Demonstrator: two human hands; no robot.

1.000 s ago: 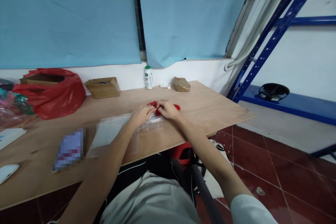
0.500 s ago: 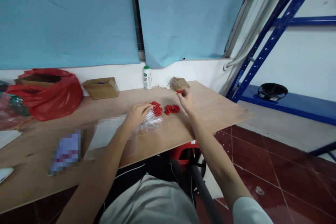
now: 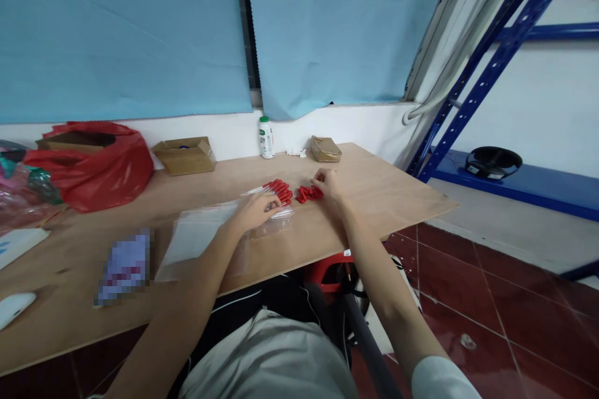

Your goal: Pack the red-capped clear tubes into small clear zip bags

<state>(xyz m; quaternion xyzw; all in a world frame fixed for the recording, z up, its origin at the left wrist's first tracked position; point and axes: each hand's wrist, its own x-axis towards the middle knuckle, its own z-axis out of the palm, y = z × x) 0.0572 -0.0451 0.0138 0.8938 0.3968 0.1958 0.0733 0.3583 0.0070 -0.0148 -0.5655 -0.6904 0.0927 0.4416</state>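
My left hand (image 3: 255,209) rests with curled fingers on a bundle of clear tubes with red caps (image 3: 276,194) lying on the wooden table (image 3: 374,193). My right hand (image 3: 330,185) sits just right of a small pile of loose red caps (image 3: 307,194), its fingers pinched at the pile's edge. Clear plastic bags (image 3: 196,240) lie flat under and left of my left forearm.
Along the back wall stand a red bag (image 3: 93,168), an open cardboard box (image 3: 183,156), a small white bottle (image 3: 266,137) and a brown packet (image 3: 325,149). A blurred card (image 3: 125,265) lies at the front left. Blue shelving (image 3: 491,75) stands to the right.
My right hand, raised with a red cap half a second ago, has come back down to the pile of red caps. My left hand stays on the tubes.
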